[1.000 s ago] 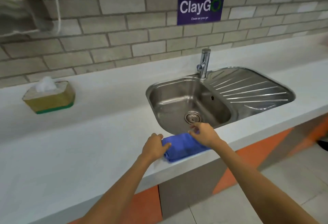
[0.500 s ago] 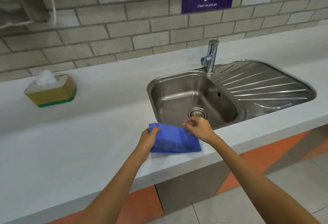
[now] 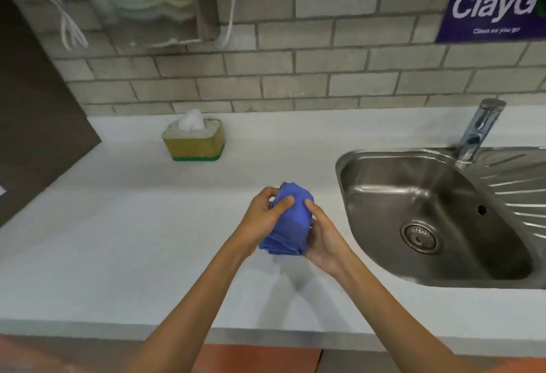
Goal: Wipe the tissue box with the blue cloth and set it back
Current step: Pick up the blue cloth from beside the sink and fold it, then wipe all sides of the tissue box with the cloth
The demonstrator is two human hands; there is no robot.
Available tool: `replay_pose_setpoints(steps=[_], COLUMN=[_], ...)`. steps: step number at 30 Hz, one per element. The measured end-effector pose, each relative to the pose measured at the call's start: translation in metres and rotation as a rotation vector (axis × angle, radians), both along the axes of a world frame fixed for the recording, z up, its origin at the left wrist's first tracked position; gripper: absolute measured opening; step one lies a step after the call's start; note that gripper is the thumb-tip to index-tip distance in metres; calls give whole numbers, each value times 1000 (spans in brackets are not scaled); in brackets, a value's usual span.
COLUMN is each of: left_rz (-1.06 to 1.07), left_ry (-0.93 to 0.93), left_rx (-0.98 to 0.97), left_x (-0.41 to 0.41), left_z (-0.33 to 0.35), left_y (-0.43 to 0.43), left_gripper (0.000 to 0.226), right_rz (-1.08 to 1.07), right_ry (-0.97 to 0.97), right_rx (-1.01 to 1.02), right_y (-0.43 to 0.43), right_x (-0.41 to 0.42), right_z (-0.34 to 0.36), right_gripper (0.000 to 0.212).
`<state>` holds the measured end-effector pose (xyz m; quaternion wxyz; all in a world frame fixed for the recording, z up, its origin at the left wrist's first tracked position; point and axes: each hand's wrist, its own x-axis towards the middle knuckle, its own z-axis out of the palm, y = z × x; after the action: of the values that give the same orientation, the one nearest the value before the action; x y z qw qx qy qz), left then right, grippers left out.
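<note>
Blue cloth [image 3: 291,222], bunched and folded, sits at the centre of the frame between my left hand [image 3: 264,217] and my right hand [image 3: 323,235], both clasped around it above the white counter [image 3: 133,239]. The yellow tissue box [image 3: 194,143] with its green base stands well apart at upper left by the brick wall, a white tissue [image 3: 192,121] poking from its top. At the right of the frame the steel sink [image 3: 428,219] shows only its drain in the basin.

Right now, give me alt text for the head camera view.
Both hands, left hand and right hand, hold a bunched blue cloth above a white counter. A tissue box sits by the brick wall, a steel sink to the right.
</note>
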<state>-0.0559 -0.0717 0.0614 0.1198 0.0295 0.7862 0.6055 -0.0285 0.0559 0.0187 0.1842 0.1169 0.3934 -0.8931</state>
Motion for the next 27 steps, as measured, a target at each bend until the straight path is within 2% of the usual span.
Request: replay_pose_setpoints(steps=[3, 7, 9, 11, 13, 15, 19, 23, 27], left_rz=[148, 284, 282, 110, -28, -58, -86, 25, 161], left_ry=[202, 273, 141, -111, -306, -410, -489, -531, -538], left_rx=[-141, -278, -147, 137, 445, 644, 762, 775, 729], left_x=[-22, -54, -68, -80, -90, -100, -122, -143, -173], left_z=[-4, -13, -14, -14, -15, -21, -34, -43, -53], left_y=[-46, -105, -135, -166, -199, -226, -261, -289, -319], left_gripper=[8, 19, 33, 45, 43, 45, 48, 47, 37], right_rz=[19, -5, -5, 19, 81, 156, 148, 64, -111], right_ry=[35, 61, 99, 123, 147, 178, 229, 284, 235], right_rx=[29, 188, 223, 256, 295, 354, 570, 746, 841], right_y=[-38, -89, -115, -140, -165, -190, -232, -257, -246], right_x=[-23, -58, -76, -91, -106, -120, -147, -176, -209], right_z=[3, 7, 12, 18, 23, 28, 33, 33, 24], right_gripper=[44, 41, 38, 38, 36, 33, 26, 24, 18])
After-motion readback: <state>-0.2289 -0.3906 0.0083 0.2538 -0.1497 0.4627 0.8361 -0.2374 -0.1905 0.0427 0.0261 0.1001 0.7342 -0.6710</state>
